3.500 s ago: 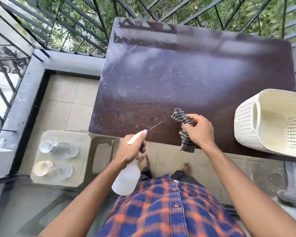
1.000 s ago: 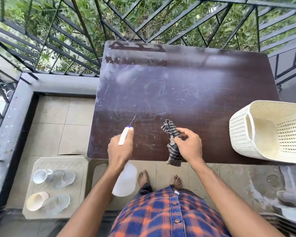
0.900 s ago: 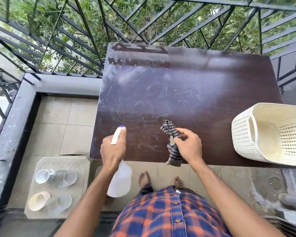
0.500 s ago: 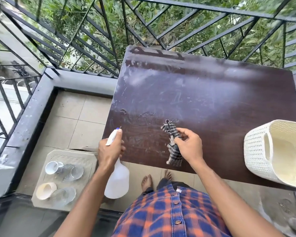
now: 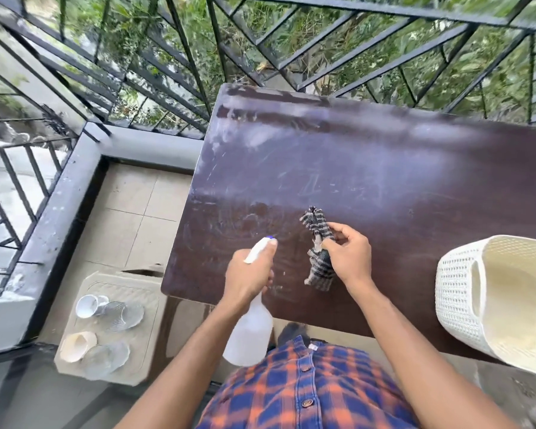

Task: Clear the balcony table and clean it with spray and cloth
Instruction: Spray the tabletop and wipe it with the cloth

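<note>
one spray bottle (image 5: 248,334), nozzle (image 5: 260,250) forward

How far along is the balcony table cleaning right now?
Done: cups and glasses sit on the stool; only the basket sits on the table. In hand: left hand aims the spray bottle, right hand grips the cloth. Left: wiping the smeared table, probably moving the basket.

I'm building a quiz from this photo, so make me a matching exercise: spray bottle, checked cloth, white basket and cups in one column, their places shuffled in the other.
1 spray bottle
2 checked cloth
3 white basket
4 cups

A on the stool
B in the right hand
C on the table
D in the left hand

Pairs: 1-D, 2-B, 3-C, 4-A
</note>
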